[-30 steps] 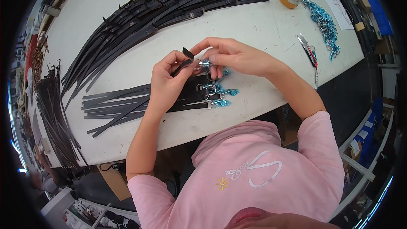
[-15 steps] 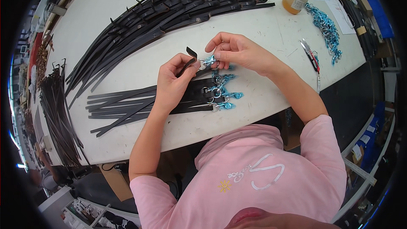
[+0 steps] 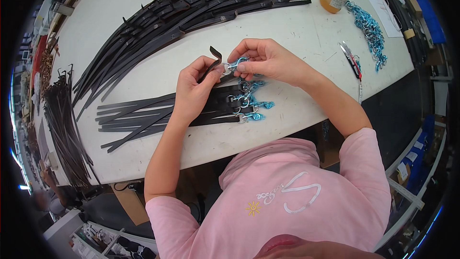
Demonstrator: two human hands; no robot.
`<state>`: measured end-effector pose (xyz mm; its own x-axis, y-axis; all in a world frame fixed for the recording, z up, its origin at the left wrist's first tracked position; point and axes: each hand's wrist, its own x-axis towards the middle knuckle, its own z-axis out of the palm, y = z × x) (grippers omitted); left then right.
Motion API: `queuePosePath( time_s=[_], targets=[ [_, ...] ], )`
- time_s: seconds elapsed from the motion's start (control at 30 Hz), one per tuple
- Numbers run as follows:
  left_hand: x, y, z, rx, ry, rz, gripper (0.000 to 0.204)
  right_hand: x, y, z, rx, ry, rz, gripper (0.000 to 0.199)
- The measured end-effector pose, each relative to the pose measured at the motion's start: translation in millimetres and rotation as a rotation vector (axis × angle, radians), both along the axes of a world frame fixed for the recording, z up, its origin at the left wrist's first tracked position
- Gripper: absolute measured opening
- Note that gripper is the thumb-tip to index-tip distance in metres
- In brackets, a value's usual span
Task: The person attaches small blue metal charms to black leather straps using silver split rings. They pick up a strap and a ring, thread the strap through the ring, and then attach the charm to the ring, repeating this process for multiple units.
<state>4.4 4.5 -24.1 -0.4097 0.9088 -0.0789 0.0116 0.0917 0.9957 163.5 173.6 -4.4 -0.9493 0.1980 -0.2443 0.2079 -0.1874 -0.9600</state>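
My left hand [image 3: 192, 88] pinches a thin black strap [image 3: 215, 53], whose bent end sticks up past the fingers. Right beside its thumb is a silver ring joined to a snap hook [image 3: 236, 63] in blue wrap. The fingers of my right hand [image 3: 268, 62] are closed on that hook. Whether the strap passes through the ring is hidden by the left fingertips. Under and beside my hands lies a row of black straps [image 3: 136, 118], with several blue-wrapped snap hooks [image 3: 258, 104] at their right ends.
A large pile of black straps [image 3: 158, 29] spans the far table; another bundle [image 3: 67, 129] hangs over the left edge. At right are red-handled snips [image 3: 352, 60], a heap of blue-wrapped hooks [image 3: 369, 33], a bottle of amber liquid [image 3: 333, 1] and paper sheets [image 3: 383, 12].
My right fingers have moved slightly left and closed over the snap hook, nearer my left hand. The strap's bent end has risen a little. The straps on the table look the same.
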Motion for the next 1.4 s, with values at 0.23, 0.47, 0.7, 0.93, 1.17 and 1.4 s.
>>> queuePosePath(
  time_s=[0.23,0.47,0.7,0.93,1.17,1.4],
  targets=[
    [-3,3,4,-0.106,-0.083,-0.016,0.019,-2,-5,-8,0.156,0.129,-0.015,0.023],
    [0,3,-2,-0.018,-0.041,-0.014,0.011,0,-6,-8,0.137,0.066,-0.053,0.013],
    [15,-13,16,0.156,0.552,0.052,0.014,2,1,5,-0.352,-0.102,0.1,0.024],
    [16,-8,15,0.106,0.56,0.118,0.011,4,-3,0,-0.083,0.065,0.017,0.016],
    [8,-5,10,0.002,0.351,0.015,0.013,9,-25,5,0.8,0.35,-0.06,0.014],
    [9,-11,1,-0.007,0.249,-0.031,0.006,8,-26,5,0.565,0.247,-0.008,0.012]
  ],
)
